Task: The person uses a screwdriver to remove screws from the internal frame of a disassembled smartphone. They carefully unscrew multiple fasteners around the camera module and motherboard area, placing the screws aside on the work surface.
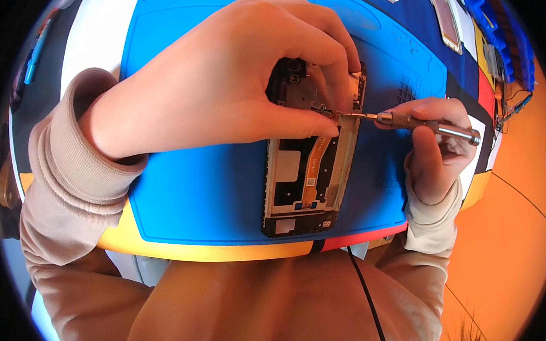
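Observation:
An opened phone (287, 173) lies upright across the middle of the blue mat (196, 200), its inner frame, dark parts and an orange ribbon cable (313, 163) exposed. My left hand (240, 81) arches over its upper half, fingers curled onto it and thumb at its middle; what lies under the fingertips is partly hidden. My right hand (435, 156) grips a silver-and-bronze precision screwdriver (403, 119), whose thin tip points left into the phone's middle beside my left thumb.
Phone parts (445, 17) lie at the upper right near blue plastic bins (518, 53). Small tools and wires (511, 111) sit at the right edge. Pens (37, 46) lie at the upper left. An orange surface (519, 240) is on the right, and a black cable hangs below the table edge.

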Demonstrator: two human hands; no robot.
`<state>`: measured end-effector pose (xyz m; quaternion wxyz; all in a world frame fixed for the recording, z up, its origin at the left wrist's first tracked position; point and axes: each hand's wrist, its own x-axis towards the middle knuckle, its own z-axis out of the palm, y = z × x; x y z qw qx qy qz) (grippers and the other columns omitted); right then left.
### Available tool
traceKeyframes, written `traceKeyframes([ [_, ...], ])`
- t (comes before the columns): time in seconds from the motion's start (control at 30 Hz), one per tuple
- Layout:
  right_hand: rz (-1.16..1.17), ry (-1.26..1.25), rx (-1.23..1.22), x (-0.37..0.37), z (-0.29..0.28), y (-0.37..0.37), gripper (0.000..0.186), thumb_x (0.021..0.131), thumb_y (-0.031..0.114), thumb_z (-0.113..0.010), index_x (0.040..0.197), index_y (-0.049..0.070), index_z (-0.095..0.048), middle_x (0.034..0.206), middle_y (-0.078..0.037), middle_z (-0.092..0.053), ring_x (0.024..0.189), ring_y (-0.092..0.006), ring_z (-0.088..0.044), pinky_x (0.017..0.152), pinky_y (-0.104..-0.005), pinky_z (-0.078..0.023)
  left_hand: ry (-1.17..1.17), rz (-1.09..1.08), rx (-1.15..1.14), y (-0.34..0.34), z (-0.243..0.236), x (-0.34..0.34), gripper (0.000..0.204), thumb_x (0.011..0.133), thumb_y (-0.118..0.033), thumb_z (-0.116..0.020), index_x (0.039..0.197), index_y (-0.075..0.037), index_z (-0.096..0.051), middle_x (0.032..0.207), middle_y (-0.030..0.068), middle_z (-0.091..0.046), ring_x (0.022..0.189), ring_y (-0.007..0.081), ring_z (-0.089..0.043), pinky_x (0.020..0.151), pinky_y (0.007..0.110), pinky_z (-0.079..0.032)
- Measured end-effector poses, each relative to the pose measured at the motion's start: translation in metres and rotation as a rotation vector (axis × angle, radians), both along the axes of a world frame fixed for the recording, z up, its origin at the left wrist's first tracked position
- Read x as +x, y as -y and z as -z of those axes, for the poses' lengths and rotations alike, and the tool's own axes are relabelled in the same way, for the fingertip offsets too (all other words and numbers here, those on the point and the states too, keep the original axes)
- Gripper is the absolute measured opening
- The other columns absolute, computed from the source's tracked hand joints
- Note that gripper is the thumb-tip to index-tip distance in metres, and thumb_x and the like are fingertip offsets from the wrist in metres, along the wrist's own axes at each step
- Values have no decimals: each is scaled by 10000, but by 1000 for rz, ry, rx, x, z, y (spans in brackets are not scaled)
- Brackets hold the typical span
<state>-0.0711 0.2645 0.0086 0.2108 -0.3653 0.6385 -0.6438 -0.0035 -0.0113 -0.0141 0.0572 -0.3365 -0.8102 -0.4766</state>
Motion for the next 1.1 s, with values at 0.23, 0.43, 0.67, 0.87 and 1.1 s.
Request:
traceKeyframes([
  [0.23,-59,-115,89,0,-2,-2,263,864,-151,-673,1099,-49,-615,1049,-212,-727,1001,-277,-726,883,-349,-582,139,42,-89,4,-12,-1,152,879,-214,-790,998,-132,-746,1269,90,-615,1142,247,-572,981,387,-363],
  [0.43,-56,-99,83,1,-1,-1,271,855,-154,-678,1099,-51,-617,1054,-212,-725,1003,-279,-726,889,-354,-581,35,25,62,-2,2,-1,142,833,-143,-770,966,-103,-742,1227,102,-630,1120,251,-584,967,378,-401],
  [0.67,-81,-188,113,1,-2,-1,293,844,-152,-695,1114,-58,-632,1063,-212,-720,988,-272,-722,883,-350,-579,31,-105,20,-9,0,3,117,741,-28,-788,806,-74,-702,1174,77,-659,1108,258,-599,964,380,-445],
  [0.87,-92,-292,125,6,-2,0,302,850,-133,-710,1130,-52,-631,1067,-201,-714,988,-249,-709,851,-333,-575,24,-104,9,-11,3,4,128,735,-32,-789,810,-81,-699,1177,70,-650,1112,263,-591,965,383,-438],
  [1.1,-37,-281,164,14,-3,-4,312,878,-86,-717,1158,-26,-595,1083,-184,-707,945,-209,-686,813,-293,-549,12,-115,-36,-6,-5,4,124,742,-41,-787,813,-98,-702,1181,51,-647,1123,253,-580,985,386,-422],
])
